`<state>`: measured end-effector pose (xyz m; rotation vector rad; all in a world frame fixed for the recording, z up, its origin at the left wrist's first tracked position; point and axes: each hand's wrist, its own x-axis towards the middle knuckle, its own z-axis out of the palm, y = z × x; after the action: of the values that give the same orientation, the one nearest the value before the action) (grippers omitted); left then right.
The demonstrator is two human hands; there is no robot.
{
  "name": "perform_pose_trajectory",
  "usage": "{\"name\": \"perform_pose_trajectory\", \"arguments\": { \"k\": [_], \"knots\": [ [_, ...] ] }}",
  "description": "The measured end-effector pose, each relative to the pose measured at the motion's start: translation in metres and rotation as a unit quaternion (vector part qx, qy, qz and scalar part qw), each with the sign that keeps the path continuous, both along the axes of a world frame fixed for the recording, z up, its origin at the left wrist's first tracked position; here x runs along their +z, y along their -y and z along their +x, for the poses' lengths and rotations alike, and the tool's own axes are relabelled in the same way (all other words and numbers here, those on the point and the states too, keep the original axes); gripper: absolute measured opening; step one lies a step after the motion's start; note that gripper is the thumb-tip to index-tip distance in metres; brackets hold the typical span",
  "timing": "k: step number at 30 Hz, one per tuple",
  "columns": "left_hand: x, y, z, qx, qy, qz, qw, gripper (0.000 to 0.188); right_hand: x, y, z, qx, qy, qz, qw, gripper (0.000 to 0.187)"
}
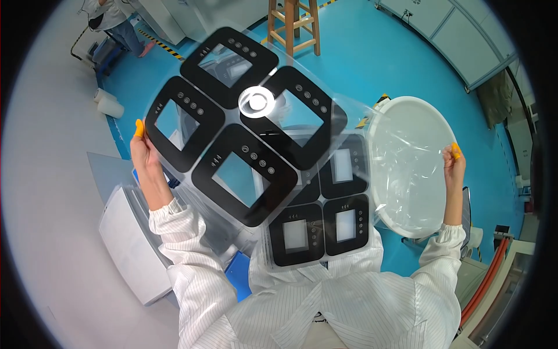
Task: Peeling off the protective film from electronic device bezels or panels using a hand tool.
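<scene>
A clear sheet printed with several black rounded panels [203,96], each with a see-through window, hangs tilted in front of me. Its left edge is pinched in my left hand [145,154], which wears a yellow finger cot. Far to the right, my right hand [453,168], with yellow cots too, is closed on crinkled clear film [401,154]. That film stretches from the sheet's right side across to the right hand. Below, partly covered by the raised sheet, a stack of similar black-panelled sheets [296,232] lies over my lap.
Under the film stands a round white tabletop or stool [415,224]. A white box-like unit [131,244] is at my left. A wooden stool [293,29], cabinets [447,35] and another person [116,26] are farther back. Rolls [108,104] lie near the left wall.
</scene>
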<state>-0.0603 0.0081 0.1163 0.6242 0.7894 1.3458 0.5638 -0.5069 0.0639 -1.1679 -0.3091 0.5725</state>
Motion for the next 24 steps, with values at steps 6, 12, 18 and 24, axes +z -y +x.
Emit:
{"name": "perform_pose_trajectory", "arguments": {
  "k": [6, 12, 18, 24],
  "knots": [
    [0.005, -0.041, -0.059, -0.172, 0.318, -0.077, 0.929, 0.024, -0.041, 0.113, 0.074, -0.307, 0.297, -0.453, 0.783, 0.024],
    [-0.050, -0.069, -0.015, -0.012, 0.314, -0.009, 0.949, 0.023, -0.093, 0.090, 0.065, -0.479, 0.391, -0.290, 0.731, 0.042],
    [-0.069, -0.061, 0.081, 0.031, 0.381, -0.056, 0.922, 0.021, -0.260, 0.081, 0.021, -0.034, 0.262, -0.462, 0.847, 0.040],
    [-0.064, -0.028, 0.091, 0.161, 0.267, -0.100, 0.945, 0.022, -0.268, 0.060, -0.020, 0.093, -0.078, -0.329, 0.936, 0.028]
  ]
}}
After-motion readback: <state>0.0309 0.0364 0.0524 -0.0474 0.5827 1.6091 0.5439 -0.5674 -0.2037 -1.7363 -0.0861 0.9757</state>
